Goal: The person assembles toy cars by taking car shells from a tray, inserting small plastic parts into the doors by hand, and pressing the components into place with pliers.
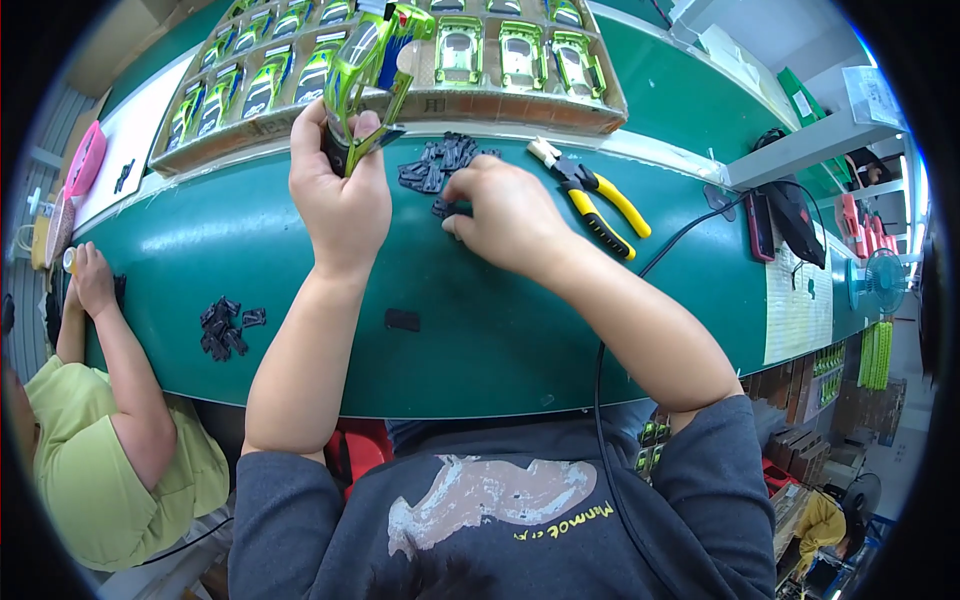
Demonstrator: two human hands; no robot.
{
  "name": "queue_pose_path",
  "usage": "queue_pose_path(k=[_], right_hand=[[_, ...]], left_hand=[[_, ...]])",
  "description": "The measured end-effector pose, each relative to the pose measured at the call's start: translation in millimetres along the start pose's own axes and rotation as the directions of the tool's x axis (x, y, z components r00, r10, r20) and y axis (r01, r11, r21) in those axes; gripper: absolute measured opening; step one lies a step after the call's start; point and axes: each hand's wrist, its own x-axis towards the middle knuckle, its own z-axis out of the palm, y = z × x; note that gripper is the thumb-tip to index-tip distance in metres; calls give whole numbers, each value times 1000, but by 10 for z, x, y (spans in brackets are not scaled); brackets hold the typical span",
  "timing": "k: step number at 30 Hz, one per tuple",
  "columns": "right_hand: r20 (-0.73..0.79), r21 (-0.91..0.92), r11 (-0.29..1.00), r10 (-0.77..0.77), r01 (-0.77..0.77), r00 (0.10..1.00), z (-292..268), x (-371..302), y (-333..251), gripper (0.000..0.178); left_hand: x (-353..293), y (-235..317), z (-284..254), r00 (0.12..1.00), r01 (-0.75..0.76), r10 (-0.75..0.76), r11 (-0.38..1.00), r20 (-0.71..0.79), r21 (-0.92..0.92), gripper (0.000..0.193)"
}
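My left hand is closed around a bright green toy car body shell, held upright above the table near the box edge. Black and blue parts show on the shell. To the right, my right hand reaches into a pile of small black plastic parts. Its thumb and fingers are pinched at a black plastic part, mostly covered by the fingers. Just right of that hand lie pliers with yellow and black handles, beside a small whitish piece.
A cardboard box of green car shells stands behind the hands. On the green table are a single black piece and another black pile. A black cable crosses at right. A co-worker's hand is at far left.
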Motion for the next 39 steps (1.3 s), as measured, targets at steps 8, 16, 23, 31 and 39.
queue_pose_path(k=[8, 16, 23, 31, 39], right_hand=[[221, 44, 962, 254, -270, 942, -104, 121, -89, 24], [-143, 247, 969, 68, -31, 987, -416, -299, 428, 18], [-100, 758, 637, 323, -138, 941, -679, -711, 807, 20], [-146, 865, 501, 262, -5, 954, -776, -832, 671, 20], [-203, 643, 740, -84, 198, 976, -724, -833, 682, 15]], left_hand=[[-5, -12, 49, 999, 20, -20, 1000, 35, 2, 25], [-81, -65, 63, 986, 63, -55, 997, 159, -44, 34], [-362, 65, 150, 846, -215, 158, 975, 509, 55, 39], [-433, 243, 287, 541, -416, 298, 907, 786, -58, 43], [-588, 143, 241, 545, -236, 229, 965, 806, -114, 50]])
